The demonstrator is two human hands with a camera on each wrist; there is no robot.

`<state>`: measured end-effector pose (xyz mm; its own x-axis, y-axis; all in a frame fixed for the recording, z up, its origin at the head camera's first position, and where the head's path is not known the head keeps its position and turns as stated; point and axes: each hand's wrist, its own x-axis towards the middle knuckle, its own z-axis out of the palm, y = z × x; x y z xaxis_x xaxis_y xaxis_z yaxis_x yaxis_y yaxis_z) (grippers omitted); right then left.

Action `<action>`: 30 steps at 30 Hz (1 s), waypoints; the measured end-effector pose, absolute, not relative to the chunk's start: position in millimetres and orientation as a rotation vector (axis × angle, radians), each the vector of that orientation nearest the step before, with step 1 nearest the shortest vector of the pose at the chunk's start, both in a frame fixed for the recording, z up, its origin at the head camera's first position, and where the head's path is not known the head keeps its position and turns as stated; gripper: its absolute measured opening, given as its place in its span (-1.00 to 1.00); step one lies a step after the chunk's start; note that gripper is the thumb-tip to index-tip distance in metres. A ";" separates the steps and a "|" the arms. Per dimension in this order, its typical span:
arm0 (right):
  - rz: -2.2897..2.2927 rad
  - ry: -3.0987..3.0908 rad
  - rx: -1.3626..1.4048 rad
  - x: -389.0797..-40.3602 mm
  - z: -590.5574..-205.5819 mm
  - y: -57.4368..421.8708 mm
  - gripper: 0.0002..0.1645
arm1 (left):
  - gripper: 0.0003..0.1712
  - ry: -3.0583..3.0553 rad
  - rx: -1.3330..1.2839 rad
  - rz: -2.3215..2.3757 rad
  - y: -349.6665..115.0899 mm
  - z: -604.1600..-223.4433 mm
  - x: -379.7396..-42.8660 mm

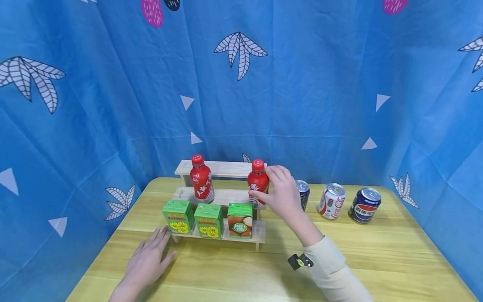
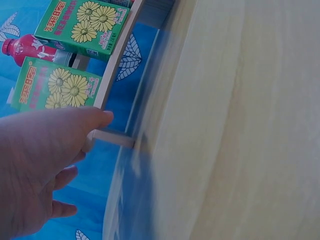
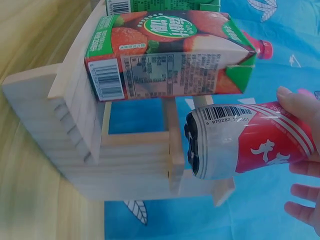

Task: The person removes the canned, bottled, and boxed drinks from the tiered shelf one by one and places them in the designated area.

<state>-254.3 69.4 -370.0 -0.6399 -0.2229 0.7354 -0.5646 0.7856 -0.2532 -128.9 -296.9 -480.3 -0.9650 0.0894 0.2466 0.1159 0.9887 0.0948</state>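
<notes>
Here's the right hand (image 1: 281, 191), fingers gripping a red bottle (image 1: 257, 179) just over the middle shelf (image 1: 230, 196)'s right end; left hand (image 1: 148, 261), fingers extended, beside the front-left carton (image 1: 179, 217).

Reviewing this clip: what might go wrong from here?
The right hand holds a red plastic bottle by the end of the middle tier of the pale wooden three-tier shelf; released off-centre, it may tip over.

Moving it could knock the green-topped, fruit-printed drink carton standing just in front.

The left hand lies near the shelf's other end; a bump might shift everything.
</notes>
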 end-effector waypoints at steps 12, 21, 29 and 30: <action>0.638 -2.228 0.523 -241.2 -371.3 98.9 -0.15 | -0.22 -2.885 -0.154 -0.162 -297.7 -481.7 -128.8; 0.644 -2.207 0.501 -232.2 -376.8 122.8 -0.13 | -0.22 -2.871 -0.162 -0.154 -297.4 -481.6 -128.8; 0.664 -2.215 0.442 -224.7 -387.8 146.6 -0.10 | -0.21 -2.894 -0.148 -0.159 -297.4 -481.8 -129.9; 0.666 -2.216 0.434 -223.8 -389.6 149.9 -0.10 | -0.21 -2.893 -0.149 -0.160 -297.3 -481.8 -129.8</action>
